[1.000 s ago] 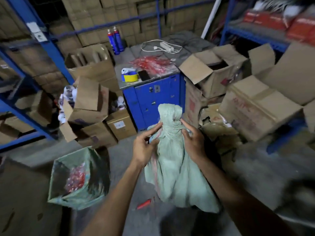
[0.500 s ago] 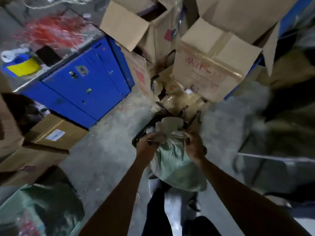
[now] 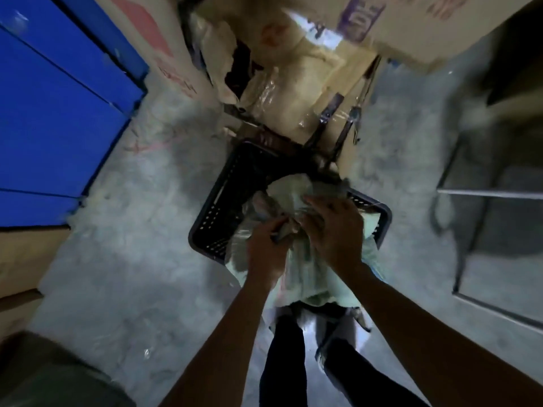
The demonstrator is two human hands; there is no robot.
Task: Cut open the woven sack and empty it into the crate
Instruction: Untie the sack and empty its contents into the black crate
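From the head view, you are gripping the bunched neck of the pale green woven sack (image 3: 302, 271) with both hands, left hand (image 3: 266, 254) and right hand (image 3: 333, 230) clenching it side by side, while the sack is hanging over the black crate (image 3: 217, 210) directly beneath your hands.

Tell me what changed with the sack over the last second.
The sack was carried from out in front of the blue cabinet to over the black crate, with the view tipping down. Left hand and right hand kept their grip on its bunched neck.
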